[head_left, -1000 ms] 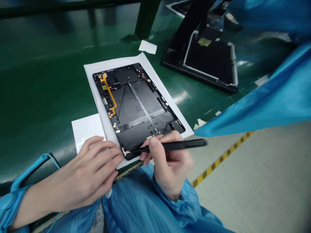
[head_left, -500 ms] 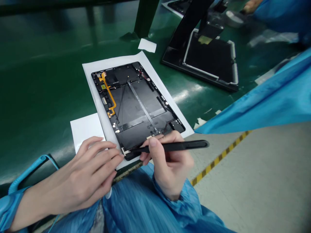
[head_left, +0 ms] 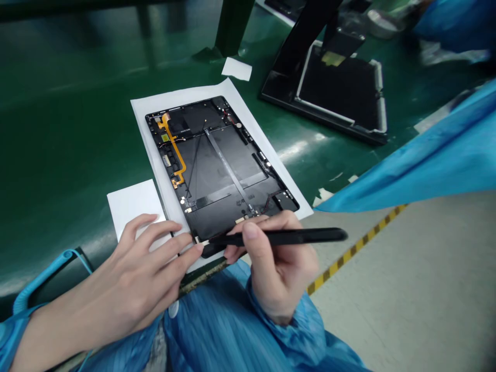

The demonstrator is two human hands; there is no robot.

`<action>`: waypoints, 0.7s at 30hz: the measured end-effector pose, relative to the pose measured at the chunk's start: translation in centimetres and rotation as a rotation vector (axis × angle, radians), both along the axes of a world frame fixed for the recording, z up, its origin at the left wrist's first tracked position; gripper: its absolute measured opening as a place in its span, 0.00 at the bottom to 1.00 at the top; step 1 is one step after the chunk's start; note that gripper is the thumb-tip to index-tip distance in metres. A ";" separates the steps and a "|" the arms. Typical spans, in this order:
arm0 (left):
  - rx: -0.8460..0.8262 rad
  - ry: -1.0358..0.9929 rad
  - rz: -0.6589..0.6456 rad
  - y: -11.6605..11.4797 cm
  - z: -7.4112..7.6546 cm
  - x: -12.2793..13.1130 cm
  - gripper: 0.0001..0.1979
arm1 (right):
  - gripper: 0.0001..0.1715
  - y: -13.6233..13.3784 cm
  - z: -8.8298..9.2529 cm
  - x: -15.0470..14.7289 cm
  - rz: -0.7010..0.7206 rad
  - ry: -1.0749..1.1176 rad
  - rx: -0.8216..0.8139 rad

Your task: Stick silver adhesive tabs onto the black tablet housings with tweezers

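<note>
An opened black tablet lies back-up on a white sheet on the green bench; an orange flex cable runs along its left side. My right hand pinches black tweezers whose tips hold a small white piece at the tablet's near left corner. My left hand rests with fingers stretched flat on the sheet, its fingertips touching that same corner.
A smaller white card lies under my left fingers. A black fixture with an upright arm stands at the back right. A co-worker's blue sleeve crosses the right side. A yellow-black stripe marks the floor beyond the bench edge.
The view shifted slightly. My left fingertips slid closer to the tweezers' tips at the tablet corner. The right hand stays put with the tweezers.
</note>
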State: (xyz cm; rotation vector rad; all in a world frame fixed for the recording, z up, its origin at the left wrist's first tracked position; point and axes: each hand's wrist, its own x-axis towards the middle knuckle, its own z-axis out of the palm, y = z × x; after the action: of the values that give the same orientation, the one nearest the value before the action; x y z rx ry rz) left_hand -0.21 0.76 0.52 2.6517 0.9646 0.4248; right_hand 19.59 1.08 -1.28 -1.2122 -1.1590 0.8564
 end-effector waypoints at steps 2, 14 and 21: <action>-0.002 -0.013 0.012 0.0 0.0 0.1 0.16 | 0.08 0.0 0.1 0.0 -0.011 0.029 -0.005; -0.008 -0.038 0.061 -0.1 -0.1 0.5 0.16 | 0.08 0.3 0.3 -0.3 0.167 -0.101 -0.031; 0.006 -0.014 0.018 0.1 -0.2 0.3 0.15 | 0.07 0.2 0.2 -0.4 0.163 -0.118 -0.002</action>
State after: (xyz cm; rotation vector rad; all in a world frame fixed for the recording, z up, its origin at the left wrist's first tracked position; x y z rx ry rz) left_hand 0.08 0.88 0.35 2.6433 0.9856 0.4508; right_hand 19.23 1.32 -1.09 -1.1947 -1.3666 0.9172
